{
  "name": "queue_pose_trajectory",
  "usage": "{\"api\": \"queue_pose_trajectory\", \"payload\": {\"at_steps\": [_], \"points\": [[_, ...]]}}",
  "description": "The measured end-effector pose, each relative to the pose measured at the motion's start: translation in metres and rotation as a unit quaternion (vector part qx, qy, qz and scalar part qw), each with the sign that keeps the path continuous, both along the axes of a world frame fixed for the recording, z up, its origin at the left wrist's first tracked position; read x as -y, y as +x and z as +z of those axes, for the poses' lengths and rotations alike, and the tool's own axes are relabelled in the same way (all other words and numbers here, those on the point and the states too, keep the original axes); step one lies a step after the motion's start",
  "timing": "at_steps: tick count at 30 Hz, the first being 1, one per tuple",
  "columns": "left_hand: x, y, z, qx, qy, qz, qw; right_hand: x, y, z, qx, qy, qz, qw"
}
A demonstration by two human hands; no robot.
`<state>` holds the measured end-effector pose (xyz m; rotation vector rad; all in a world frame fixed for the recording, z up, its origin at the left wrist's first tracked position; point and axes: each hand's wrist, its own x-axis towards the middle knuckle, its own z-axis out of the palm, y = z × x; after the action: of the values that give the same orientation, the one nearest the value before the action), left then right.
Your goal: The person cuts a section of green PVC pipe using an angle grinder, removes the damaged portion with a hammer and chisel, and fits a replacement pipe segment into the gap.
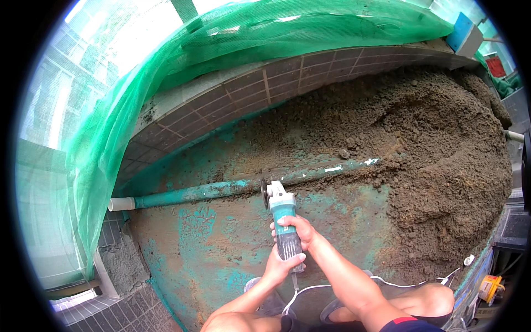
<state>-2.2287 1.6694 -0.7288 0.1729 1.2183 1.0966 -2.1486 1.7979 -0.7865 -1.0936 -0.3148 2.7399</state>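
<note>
Both my hands are wrapped round an angle grinder (284, 213) with a teal body, a black rear housing and a silver head. My right hand (299, 228) grips the teal middle, thumb on top. Lower down, my left hand (281, 264) clasps the black rear end near the cord. The dark disc (264, 193) stands on edge at the head's left side, close to a teal-coated pipe (215, 190); whether it touches I cannot tell. The pipe lies across a teal, dirt-smeared floor (221, 243), with a white end (120, 204) at the left.
A large heap of brown soil (448, 166) covers the right side and the pipe's right end. Behind runs a low tiled wall (243, 97) with green netting (310, 33) over it. A white cord (326, 286) trails past my knees to the right. A yellow device (490, 288) sits lower right.
</note>
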Motion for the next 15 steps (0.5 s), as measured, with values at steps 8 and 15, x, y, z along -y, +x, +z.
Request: {"api": "queue_pose_trajectory", "payload": {"at_steps": [8,15], "points": [[-0.003,-0.005,0.005,0.007,0.005,-0.009,1.0,0.0,-0.004,0.005,0.016,0.008,-0.004,1.0],[-0.008,-0.011,0.007,0.015,0.023,-0.026,0.999,-0.007,-0.006,0.01,-0.006,-0.005,0.001,1.0]]}}
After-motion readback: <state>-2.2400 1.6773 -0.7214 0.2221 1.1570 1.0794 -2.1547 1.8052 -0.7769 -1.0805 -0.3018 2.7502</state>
